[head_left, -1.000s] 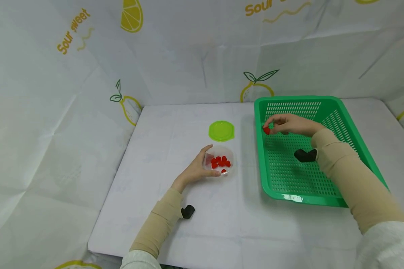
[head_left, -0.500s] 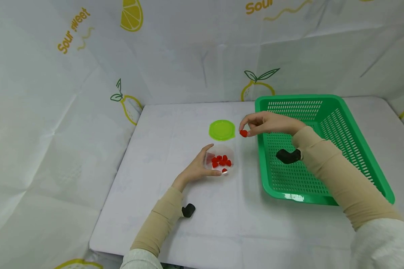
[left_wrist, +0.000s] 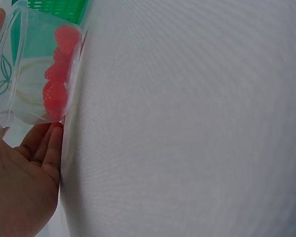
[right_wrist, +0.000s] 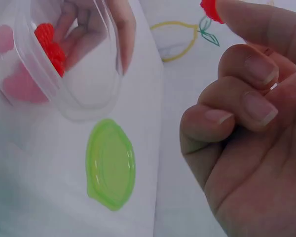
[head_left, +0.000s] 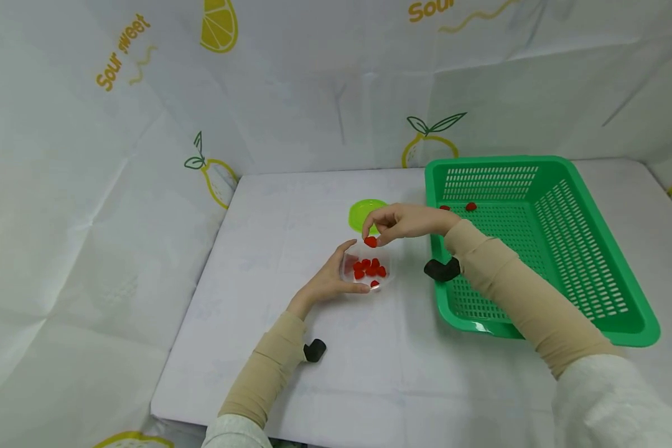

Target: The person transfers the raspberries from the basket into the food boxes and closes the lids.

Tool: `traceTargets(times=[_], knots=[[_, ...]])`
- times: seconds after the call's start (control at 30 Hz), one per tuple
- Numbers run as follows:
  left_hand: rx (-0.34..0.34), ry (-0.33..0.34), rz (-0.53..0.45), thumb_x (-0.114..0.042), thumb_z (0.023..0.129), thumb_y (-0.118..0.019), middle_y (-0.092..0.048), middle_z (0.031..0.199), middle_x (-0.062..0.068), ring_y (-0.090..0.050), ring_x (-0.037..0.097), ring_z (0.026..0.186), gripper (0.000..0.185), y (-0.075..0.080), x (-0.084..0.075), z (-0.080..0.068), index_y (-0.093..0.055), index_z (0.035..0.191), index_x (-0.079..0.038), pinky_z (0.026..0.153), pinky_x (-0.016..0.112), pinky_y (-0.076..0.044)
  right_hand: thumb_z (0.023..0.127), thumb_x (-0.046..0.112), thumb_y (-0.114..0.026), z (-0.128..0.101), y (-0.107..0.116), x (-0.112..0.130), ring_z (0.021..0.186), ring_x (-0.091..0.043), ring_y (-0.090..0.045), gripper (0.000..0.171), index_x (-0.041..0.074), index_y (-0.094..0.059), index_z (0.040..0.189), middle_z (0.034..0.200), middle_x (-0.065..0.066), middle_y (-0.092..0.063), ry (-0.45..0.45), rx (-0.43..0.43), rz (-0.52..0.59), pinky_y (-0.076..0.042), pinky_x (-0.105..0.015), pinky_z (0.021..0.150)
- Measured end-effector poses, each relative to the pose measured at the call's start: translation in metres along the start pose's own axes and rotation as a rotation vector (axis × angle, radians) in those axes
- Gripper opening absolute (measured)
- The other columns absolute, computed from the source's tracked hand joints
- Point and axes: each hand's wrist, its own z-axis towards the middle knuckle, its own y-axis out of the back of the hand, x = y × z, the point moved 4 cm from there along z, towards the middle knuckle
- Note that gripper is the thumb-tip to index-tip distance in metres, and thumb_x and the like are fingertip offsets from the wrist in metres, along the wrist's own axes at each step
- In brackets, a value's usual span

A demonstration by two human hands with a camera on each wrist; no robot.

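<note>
Red candy (head_left: 371, 241), pinched in the fingertips of the right hand (head_left: 403, 223), now hangs just above the clear tub (head_left: 366, 269); a second ago it was still over the green basket (head_left: 593, 311) beside the tub. The left hand (head_left: 327, 283) cups the tub's near side, fingers curved round its wall, steadying it. More red pieces lie in the tub, and two remain in the basket. Behind the tub sits a green lid (head_left: 364, 213). Judging by this, the piece is ready to drop in.

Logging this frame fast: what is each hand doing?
Left hand: holds the clear container.
Right hand: pinches a red berry.
</note>
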Motion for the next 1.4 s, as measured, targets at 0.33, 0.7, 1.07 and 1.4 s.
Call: traceTargets(times=[0.33, 0.7, 1.07, 1.4], knots=[[-0.003, -0.028, -0.032, -0.036, 0.071, -0.079, -0.036, 0.144, -0.005, -0.031, 0.015, 0.136, 0.094, 0.000, 0.000, -0.001, -0.018, 0.143, -0.038, 0.112, 0.049, -0.026, 0.088, 0.010, -0.055, 0.020, -0.021, -0.002, 0.062, -0.015, -0.040, 0.024, 0.009, -0.059, 0.111, 0.066, 0.000, -0.042, -0.018, 0.066, -0.010, -0.041, -0.029, 0.066], [-0.005, -0.053, -0.012, -0.033, 0.070, -0.081, -0.021, 0.153, -0.008, -0.018, 0.015, 0.143, 0.097, 0.001, -0.001, -0.001, -0.018, 0.144, -0.036, 0.115, 0.050, -0.020, 0.083, 0.006, -0.056, 0.032, -0.037, -0.008, 0.056, -0.013, -0.036, 0.022, 0.010, -0.060, 0.104, 0.062, 0.002, -0.038, -0.092, 0.142, -0.094, -0.033, -0.022, 0.055], [0.024, -0.084, 0.050, -0.034, 0.066, -0.084, -0.023, 0.153, -0.005, -0.018, 0.016, 0.144, 0.103, 0.003, -0.005, 0.002, -0.019, 0.146, -0.031, 0.115, 0.048, -0.021, 0.084, 0.007, -0.058, 0.034, -0.043, -0.014, 0.066, -0.014, -0.045, 0.024, 0.016, -0.061, 0.105, 0.079, -0.004, -0.049, -0.162, 0.178, -0.203, -0.039, -0.022, 0.060], [0.043, -0.104, 0.063, -0.033, 0.064, -0.085, -0.019, 0.155, -0.002, -0.017, 0.018, 0.144, 0.108, 0.004, -0.004, 0.004, -0.016, 0.147, -0.031, 0.116, 0.049, -0.021, 0.083, 0.007, -0.060, 0.035, -0.046, -0.016, 0.067, -0.013, -0.044, 0.025, 0.017, -0.061, 0.106, 0.079, -0.001, -0.048, -0.186, 0.174, -0.243, -0.039, -0.021, 0.060]])
